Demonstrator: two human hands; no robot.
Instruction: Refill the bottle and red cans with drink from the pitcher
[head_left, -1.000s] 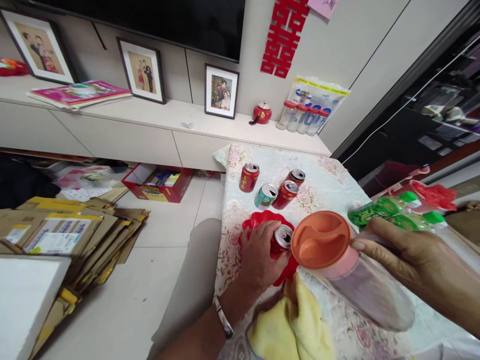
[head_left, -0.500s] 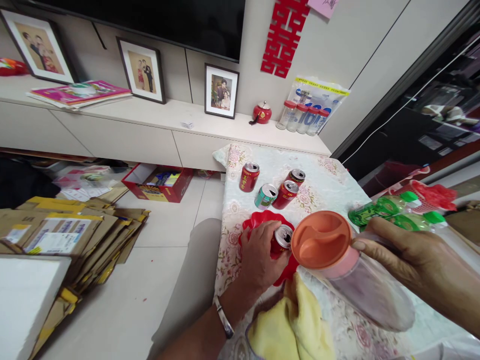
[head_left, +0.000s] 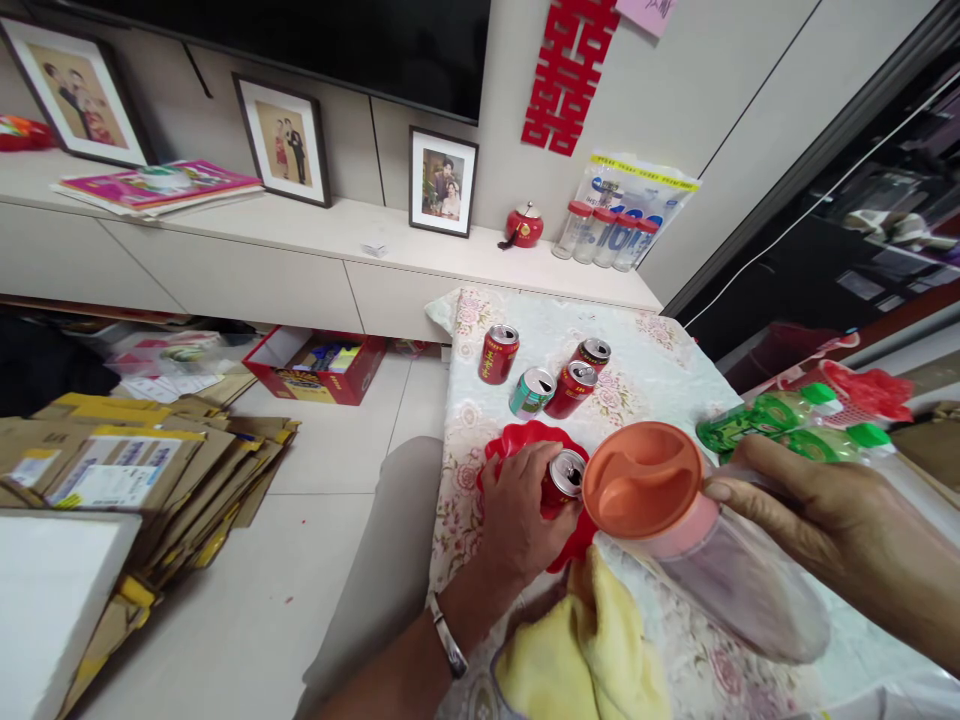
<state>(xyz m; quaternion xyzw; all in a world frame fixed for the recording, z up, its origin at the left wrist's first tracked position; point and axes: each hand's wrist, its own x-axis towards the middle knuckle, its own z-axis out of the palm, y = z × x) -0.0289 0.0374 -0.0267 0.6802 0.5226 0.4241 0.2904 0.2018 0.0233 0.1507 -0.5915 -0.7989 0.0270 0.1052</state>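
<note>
My left hand [head_left: 521,515] is wrapped round a red drink can [head_left: 564,475], its opened top facing up, over a red scalloped plate [head_left: 525,436]. In my right hand [head_left: 817,520] is the handle of a clear plastic pitcher [head_left: 750,580] with an orange lid [head_left: 643,478]. The pitcher is tilted so that its lid end comes right beside the can; whether liquid is flowing cannot be seen. Beyond the plate stand a red can [head_left: 499,354], a green can [head_left: 532,392] and two more red cans [head_left: 571,388]. A yellow cloth [head_left: 589,640] lies just below the plate.
A flowered tablecloth [head_left: 645,335] covers the table. Green-capped bottles [head_left: 772,415] lie at its right side. Behind it, a white cabinet [head_left: 360,235] bears picture frames and red-lidded jars [head_left: 600,238]. Flattened cardboard boxes [head_left: 172,470] and a red box [head_left: 322,370] are on the floor at left.
</note>
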